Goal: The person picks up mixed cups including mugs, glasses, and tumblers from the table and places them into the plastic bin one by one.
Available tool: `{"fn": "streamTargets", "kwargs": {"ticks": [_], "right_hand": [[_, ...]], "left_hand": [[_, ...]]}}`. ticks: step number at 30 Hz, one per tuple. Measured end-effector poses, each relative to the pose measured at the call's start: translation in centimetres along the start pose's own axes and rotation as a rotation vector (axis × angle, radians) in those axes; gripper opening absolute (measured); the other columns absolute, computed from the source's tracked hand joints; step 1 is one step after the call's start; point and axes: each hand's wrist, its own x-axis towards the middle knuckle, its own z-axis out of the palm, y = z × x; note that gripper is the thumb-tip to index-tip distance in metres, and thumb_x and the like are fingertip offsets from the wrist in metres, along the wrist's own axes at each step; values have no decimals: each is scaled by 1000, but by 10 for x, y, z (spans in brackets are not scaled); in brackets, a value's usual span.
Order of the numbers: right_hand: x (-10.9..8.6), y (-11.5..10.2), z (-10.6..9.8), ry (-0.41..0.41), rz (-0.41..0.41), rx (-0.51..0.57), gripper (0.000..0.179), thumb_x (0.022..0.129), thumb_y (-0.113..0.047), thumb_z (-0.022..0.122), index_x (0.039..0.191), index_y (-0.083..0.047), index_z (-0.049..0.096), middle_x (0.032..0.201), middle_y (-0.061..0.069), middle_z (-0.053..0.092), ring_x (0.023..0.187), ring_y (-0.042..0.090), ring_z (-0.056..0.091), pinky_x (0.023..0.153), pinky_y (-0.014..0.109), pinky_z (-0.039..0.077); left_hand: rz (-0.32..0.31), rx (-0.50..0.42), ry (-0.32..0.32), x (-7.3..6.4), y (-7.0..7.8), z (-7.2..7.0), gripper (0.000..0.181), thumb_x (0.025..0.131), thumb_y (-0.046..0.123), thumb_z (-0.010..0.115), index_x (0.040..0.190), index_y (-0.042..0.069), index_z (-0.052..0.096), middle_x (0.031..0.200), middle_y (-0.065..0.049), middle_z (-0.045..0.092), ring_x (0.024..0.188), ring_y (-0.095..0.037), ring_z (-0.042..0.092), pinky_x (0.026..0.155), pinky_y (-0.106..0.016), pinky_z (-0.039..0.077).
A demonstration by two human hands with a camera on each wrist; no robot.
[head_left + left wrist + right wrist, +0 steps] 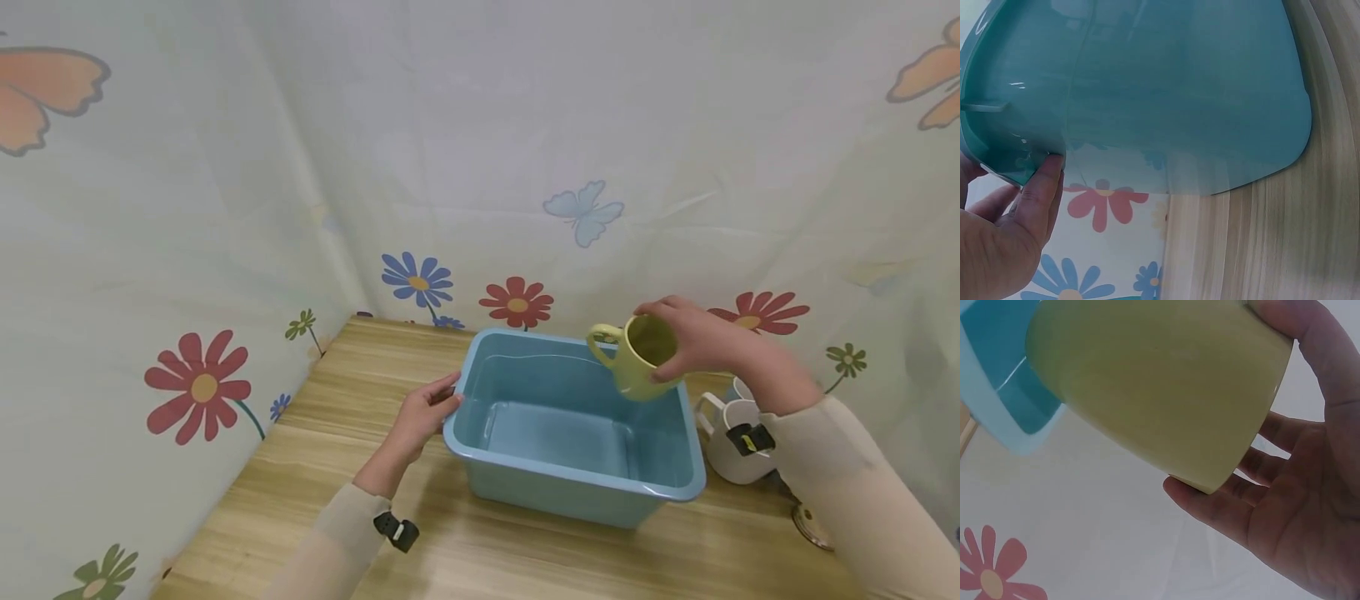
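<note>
- While the handled yellow mug point(632, 379) is gripped by the right hand point(696, 337), the blue plastic tub point(555, 500) beneath it is held at the rim by the left hand point(422, 414).
- Near the right hand's wrist, a white mug point(731, 458) is seen on the table point(465, 554).

Mug point(633, 368) is yel, tub point(555, 493) lt blue, backdrop point(450, 133) wht/floral.

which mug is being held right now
The yellow mug, in the right hand; the white mug stands on the table beside the blue bin.
</note>
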Motion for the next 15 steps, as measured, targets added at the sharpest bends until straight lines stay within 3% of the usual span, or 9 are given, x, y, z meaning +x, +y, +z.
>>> {"fn": "streamTargets", "kwargs": {"ticks": [15], "right_hand": [[22,-10,23,-22,-33,54,87,66,-25,90,141,0,53,134,25,56,113,40,54,83,48,61]], "left_hand": [[-12,-12,3,4,-5,0,50,101,14,62,150,9,52,143,-26,59,115,-34,69,84,-41,65]]}}
